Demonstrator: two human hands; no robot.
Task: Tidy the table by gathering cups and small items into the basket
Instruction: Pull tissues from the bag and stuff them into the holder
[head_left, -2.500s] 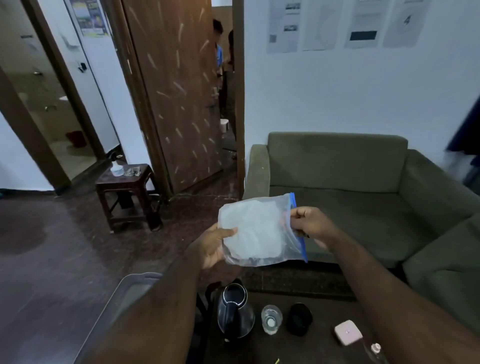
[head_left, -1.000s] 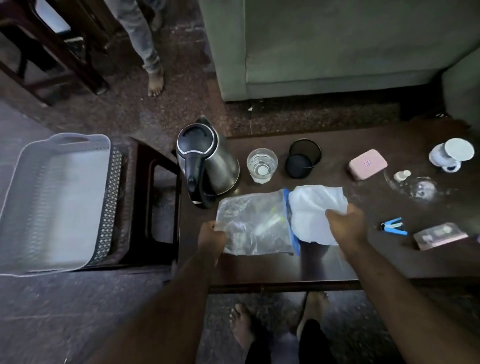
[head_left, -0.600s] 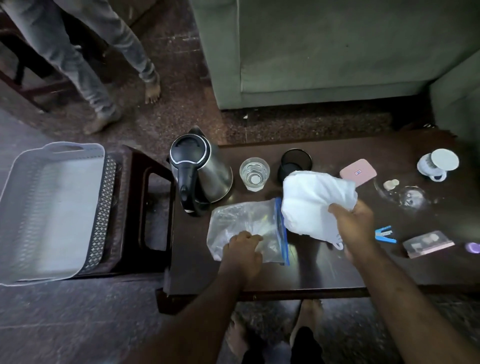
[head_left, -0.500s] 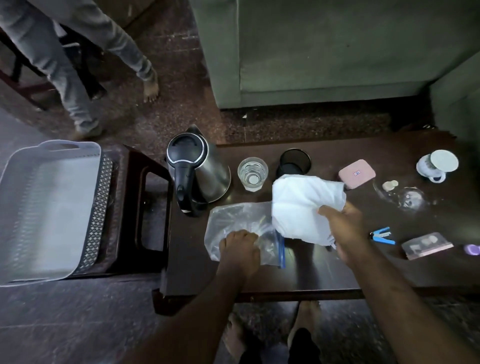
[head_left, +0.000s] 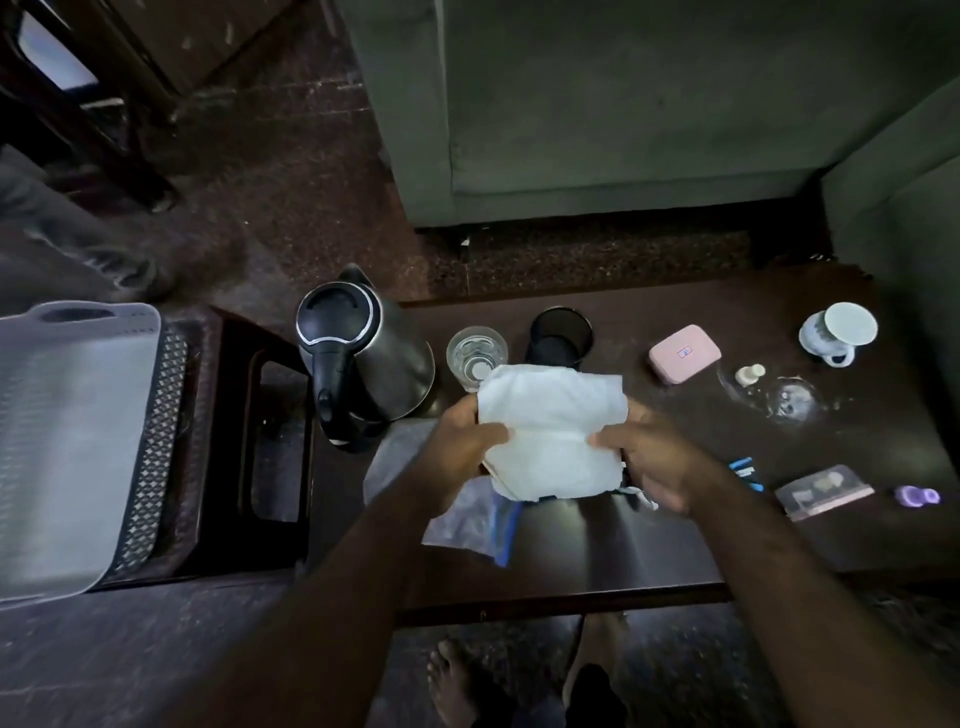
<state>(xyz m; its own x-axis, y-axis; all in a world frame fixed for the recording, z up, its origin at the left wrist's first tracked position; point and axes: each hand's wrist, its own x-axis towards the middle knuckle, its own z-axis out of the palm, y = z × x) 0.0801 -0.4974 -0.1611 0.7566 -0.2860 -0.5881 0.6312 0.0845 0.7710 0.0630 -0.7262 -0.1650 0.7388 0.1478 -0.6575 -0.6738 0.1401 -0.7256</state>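
A white cloth is held above the dark table by both hands, my left hand on its left edge and my right hand on its right edge. Under them lies the clear zip bag with a blue seal, flat on the table. Behind the cloth stand a glass cup and a black cup. A white mug sits at the far right. The grey basket rests on a stool at the left, with nothing visible in it.
A steel kettle stands at the table's left end. A pink case, a small bottle, a blue clip, a flat packet and a purple item lie to the right. A green sofa is beyond.
My left hand has let go of the zip bag and come up to the cloth's left edge. The cloth is now held by both hands. The passer-by's legs have moved off to the left.
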